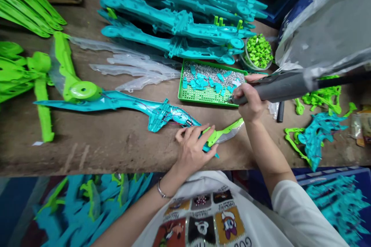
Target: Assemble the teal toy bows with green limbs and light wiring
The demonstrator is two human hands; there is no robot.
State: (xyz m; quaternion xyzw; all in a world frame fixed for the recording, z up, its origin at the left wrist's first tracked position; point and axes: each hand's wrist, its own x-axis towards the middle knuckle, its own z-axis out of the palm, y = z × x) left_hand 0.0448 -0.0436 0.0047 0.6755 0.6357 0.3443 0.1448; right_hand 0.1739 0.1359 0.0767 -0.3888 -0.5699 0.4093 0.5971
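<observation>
My left hand [193,144] lies flat with fingers spread on the near end of a long teal plastic toy shell [127,105] with red wires showing inside. A lime green part [223,132] pokes out from under the fingers. My right hand [248,98] is wrapped round a grey electric screwdriver [285,87], whose tip sits at the right edge of a green tray [203,94] that holds small silver screws and teal bits.
A stack of teal shells [179,19] fills the back of the wooden bench. Green parts [26,4] lie at the left, clear plastic blades [136,70] in the middle, a tub of green pegs [259,51] behind the tray, and teal-green assemblies [317,135] at the right.
</observation>
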